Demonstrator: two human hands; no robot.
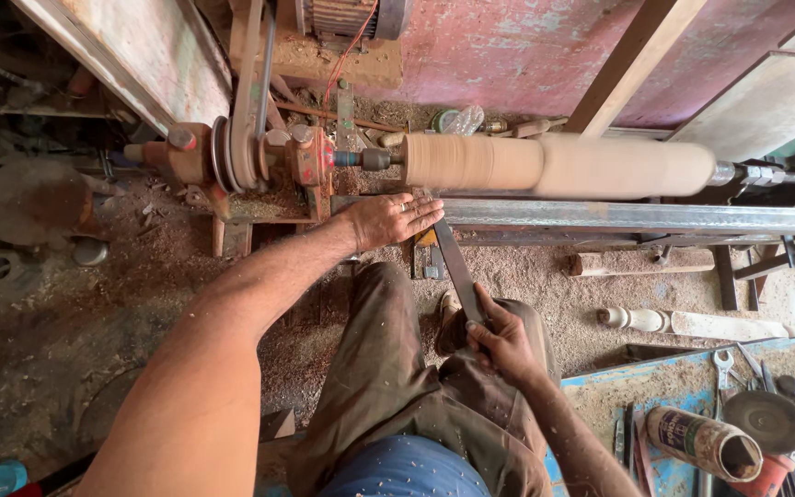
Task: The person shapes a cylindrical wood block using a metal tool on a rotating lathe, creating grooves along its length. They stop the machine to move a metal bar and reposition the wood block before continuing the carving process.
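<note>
Material: pale raw wood, a long round workpiece (558, 166) mounted across a lathe, its surface blurred as if spinning.
Workpiece axis: its length runs left to right across the view, the left end at the red headstock (250, 161), the right end on a metal pin.
Tool: a long, flat, dark chisel (457, 267), between your two hands, below the workpiece.
Tool direction: its long axis slants from lower right, at your lap, up and left toward the steel rail (637, 217); the tip is hidden under your left hand.
Left hand: your left hand (388, 219) lies flat on the rail, fingers stretched out and close together, pressing the blade's front end down rather than gripping it.
Right hand: your right hand (501, 342) is closed around the rear of the chisel, fingers wrapped tight.
Handling: the chisel looks stiff and fairly heavy, likely sharp at the tip; hold it at the back end and steady it near the rail. The wood looks hard and solid.
Surroundings: sawdust covers the floor (94, 313); a blue desk (683, 387) at lower right carries wrenches, a can and a hammer.
</note>
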